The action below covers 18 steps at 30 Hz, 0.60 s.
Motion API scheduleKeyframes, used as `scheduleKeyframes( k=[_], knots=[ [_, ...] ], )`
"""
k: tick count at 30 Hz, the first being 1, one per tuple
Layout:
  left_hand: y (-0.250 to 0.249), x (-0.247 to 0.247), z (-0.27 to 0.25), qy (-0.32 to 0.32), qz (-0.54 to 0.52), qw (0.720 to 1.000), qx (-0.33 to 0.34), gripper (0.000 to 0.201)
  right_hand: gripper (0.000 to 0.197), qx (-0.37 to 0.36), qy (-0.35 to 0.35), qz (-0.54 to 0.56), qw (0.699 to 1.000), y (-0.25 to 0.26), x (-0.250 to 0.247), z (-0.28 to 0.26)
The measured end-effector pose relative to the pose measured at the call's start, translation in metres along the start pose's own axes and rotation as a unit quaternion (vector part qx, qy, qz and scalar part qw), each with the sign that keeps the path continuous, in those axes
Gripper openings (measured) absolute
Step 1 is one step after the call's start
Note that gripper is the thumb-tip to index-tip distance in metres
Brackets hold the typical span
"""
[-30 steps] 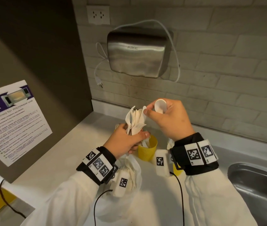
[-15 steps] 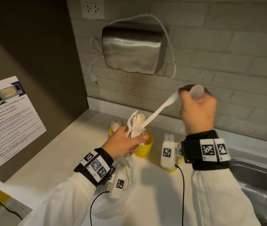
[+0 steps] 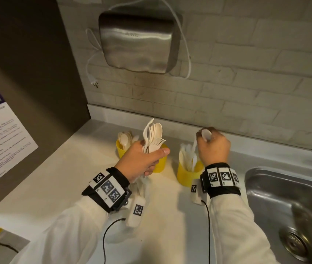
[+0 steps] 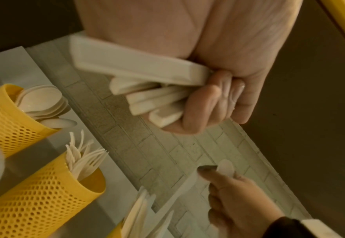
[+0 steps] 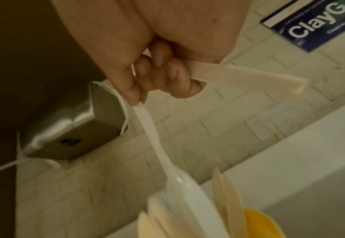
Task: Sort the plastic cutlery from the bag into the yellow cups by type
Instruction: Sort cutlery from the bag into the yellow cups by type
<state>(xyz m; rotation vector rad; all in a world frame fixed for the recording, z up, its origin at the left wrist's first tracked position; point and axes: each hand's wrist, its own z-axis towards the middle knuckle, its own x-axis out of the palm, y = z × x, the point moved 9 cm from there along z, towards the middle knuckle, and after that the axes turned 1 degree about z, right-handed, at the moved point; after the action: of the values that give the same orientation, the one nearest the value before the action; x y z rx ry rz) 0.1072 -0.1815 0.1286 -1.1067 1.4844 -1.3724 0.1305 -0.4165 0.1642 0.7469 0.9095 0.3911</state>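
We see the left hand [image 3: 142, 161] clenched around a bundle of white cutlery [image 3: 152, 136], spoons and forks fanning upward above the fist; from the left wrist view the handle ends [image 4: 147, 90] jut out below the curled fingers [image 4: 204, 103]. The right hand [image 3: 213, 147] grasps a single white utensil [image 3: 206, 134], its rounded end showing above the knuckles and its shaft [image 3: 194, 145] angled down toward the right yellow cup [image 3: 186, 173]. From the right wrist view a white spoon [image 5: 179, 185] hangs from the fingertips [image 5: 134, 96] with its bowl just above the pieces in that cup, and a second flat handle [image 5: 249, 77] sticks out sideways from the same fist (whether the spoon touches the cup's contents, we cannot tell).

Three yellow perforated cups stand on the pale surface [image 3: 75, 168] near the wall. The left cup [image 4: 6, 122] holds spoons [image 4: 43, 101], the middle cup [image 4: 45, 198] holds forks [image 4: 86, 157], and the right cup holds flat white pieces [image 3: 187, 157], seemingly knives. The middle cup is partly hidden behind the left hand in the head view.

A steel hand dryer [image 3: 138, 40] hangs on the brick wall with its cord [image 3: 91, 77] dangling, a steel sink [image 3: 288, 206] lies to the right, and a printed notice [image 3: 1, 134] is on the left panel.
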Motion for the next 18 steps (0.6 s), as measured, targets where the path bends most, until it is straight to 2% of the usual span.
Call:
scheduleKeyframes(
  k=[5, 8, 11, 14, 18],
  knots=[
    [-0.001, 0.006, -0.003, 0.027, -0.008, 1.0, 0.003, 0.02, 0.029, 0.052, 0.136, -0.088, 0.985, -0.026, 0.031, -0.011],
    [-0.002, 0.006, -0.004, 0.043, -0.034, 0.998, 0.007, 0.025, 0.041, 0.031, 0.115, -0.03, 0.992, -0.005, 0.022, -0.012],
    [-0.001, 0.007, -0.003, 0.055, -0.072, 0.996, 0.004, 0.027, 0.024, -0.009, 0.105, 0.101, 0.989, 0.036, 0.011, -0.014],
    [-0.005, 0.009, -0.004, 0.055, -0.084, 0.995, 0.008, 0.027, 0.012, -0.012, 0.18, 0.248, 0.952, 0.074, 0.015, -0.025],
    [-0.008, 0.007, -0.004, 0.043, -0.065, 0.997, 0.009, 0.022, 0.006, -0.028, 0.311, 0.314, 0.896, 0.11, 0.035, -0.045]
  ],
)
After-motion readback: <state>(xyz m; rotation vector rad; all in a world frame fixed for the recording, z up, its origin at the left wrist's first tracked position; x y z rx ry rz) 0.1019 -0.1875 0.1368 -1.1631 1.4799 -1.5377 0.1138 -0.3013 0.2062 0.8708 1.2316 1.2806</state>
